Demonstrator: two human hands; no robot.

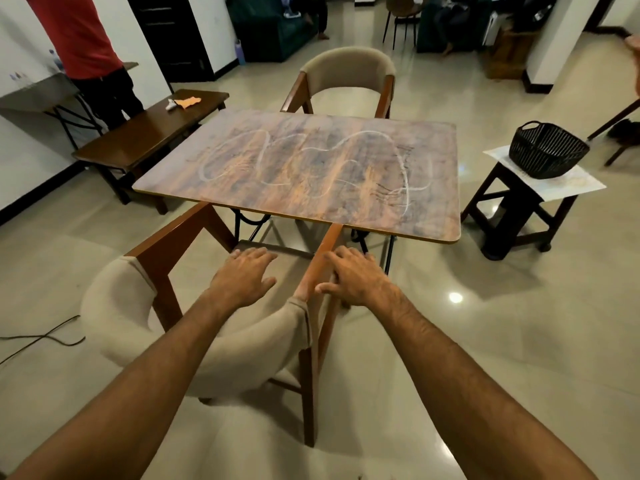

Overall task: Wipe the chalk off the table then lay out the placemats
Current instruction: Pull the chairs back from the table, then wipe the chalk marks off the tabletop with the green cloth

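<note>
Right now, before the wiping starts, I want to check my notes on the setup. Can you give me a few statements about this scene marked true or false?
1. Chalk lines cover much of the table. True.
2. The orange cloth lies on the chalked table. False: it lies on the dark side bench to the left of it.
3. The black basket stands on pale sheets on top of a stool. True.
4. The left hand holds a cloth. False: it holds nothing and is open above the near chair.
5. The right hand is on the table. False: it is at the near chair's wooden arm.
</note>
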